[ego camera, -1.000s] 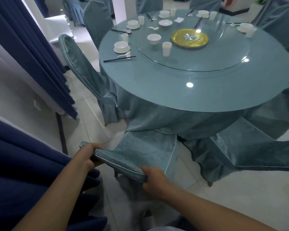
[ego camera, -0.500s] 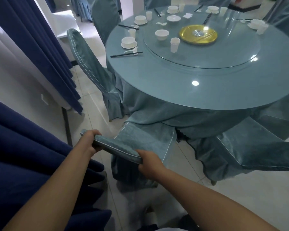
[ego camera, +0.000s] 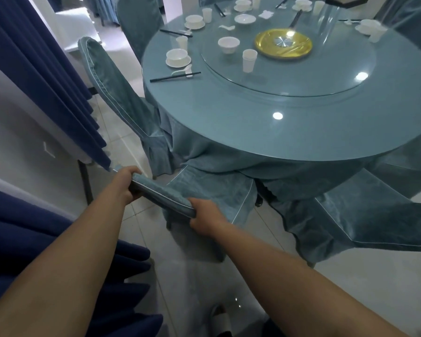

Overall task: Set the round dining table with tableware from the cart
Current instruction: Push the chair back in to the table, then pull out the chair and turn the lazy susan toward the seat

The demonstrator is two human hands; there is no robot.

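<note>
Both hands' fingers (ego camera: 134, 171) curled over chair back (ego camera: 161, 193), round table (ego camera: 289, 132) beyond

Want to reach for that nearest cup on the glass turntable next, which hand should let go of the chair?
Right, probably. The right hand grips the chair back on the side nearer the cup; the left hand sits farther left, by the curtain.
</note>
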